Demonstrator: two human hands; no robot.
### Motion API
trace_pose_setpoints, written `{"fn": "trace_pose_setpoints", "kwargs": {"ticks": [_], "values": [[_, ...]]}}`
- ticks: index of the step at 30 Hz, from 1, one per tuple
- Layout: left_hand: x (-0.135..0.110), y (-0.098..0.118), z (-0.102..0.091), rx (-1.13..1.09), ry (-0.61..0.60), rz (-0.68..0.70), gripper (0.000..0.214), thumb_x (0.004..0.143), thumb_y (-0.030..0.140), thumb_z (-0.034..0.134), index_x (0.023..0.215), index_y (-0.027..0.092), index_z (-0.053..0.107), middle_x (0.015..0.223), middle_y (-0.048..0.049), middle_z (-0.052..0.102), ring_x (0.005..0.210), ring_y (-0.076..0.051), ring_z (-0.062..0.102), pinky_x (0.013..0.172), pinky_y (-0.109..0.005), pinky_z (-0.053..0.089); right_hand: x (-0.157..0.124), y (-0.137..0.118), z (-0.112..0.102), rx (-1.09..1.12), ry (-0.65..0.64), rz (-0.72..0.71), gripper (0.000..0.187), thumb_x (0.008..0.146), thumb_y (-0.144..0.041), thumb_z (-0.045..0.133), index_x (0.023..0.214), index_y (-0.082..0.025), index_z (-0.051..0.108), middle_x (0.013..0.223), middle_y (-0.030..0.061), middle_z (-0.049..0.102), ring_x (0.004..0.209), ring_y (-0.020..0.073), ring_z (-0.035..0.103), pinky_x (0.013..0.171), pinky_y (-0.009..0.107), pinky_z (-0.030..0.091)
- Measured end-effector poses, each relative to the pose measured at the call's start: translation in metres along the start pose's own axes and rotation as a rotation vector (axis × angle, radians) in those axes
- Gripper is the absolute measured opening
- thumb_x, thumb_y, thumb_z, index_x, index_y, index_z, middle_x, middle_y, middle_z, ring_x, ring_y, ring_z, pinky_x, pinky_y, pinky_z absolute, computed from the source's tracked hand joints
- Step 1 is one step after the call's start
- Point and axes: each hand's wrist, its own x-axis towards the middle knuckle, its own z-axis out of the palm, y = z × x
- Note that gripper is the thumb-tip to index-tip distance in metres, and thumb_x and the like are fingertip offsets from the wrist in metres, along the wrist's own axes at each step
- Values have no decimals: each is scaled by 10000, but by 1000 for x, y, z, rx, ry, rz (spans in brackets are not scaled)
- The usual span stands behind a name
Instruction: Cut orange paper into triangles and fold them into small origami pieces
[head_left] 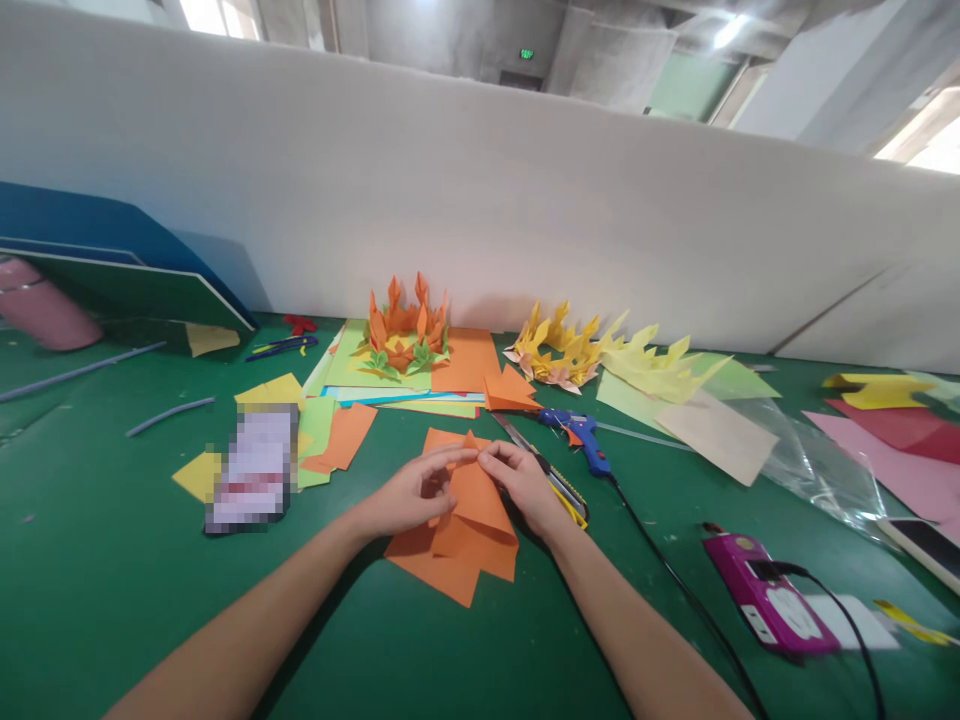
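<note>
Between my two hands is an orange sheet of paper point(480, 497), partly folded or curled, above a few more orange sheets point(459, 582) lying on the green table. My left hand point(420, 487) has its fingers closed on the sheet's left and top edge, the thumb lower down. At the top right corner, my right hand point(523, 480) pinches the same sheet between thumb and fingers. Just right of that hand lie a utility knife point(562, 480) and a blue glue gun point(579, 432) with a black cord.
An orange paper crown point(409, 335) and a yellow one point(559, 350) stand at the back by the white partition point(480, 200). Coloured paper point(469, 360) is stacked between them. A blurred-out flat object point(255, 465) lies left, a magenta power strip point(769, 595) right.
</note>
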Motion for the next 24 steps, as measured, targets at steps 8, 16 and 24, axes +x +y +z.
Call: {"fn": "trace_pose_setpoints", "kwargs": {"ticks": [8,16,24], "values": [[0,-1,-1,-85,-15,-4,608,707,190,618,1295,243,474,1210,-90,491,693,-85,418,551,-197,435,0,0,0,-71,-21,-19,382,566,-540,734,601,-187,591,584,-44,545,557,112,438,561,254,343],[-1,-1,-3,-36,-34,43,627,705,145,627,1302,256,469,1318,-108,449,725,-89,434,638,-232,436,2,2,-1,-96,-9,-15,393,569,-533,728,585,-181,554,550,-56,509,540,103,426,557,249,350],[-2,0,-3,-31,-41,45,636,699,124,601,1298,292,471,1296,-94,446,685,-83,424,578,-224,409,2,6,-3,-120,-19,-6,404,589,-538,715,601,-180,527,574,-51,511,546,103,434,553,245,357]]}}
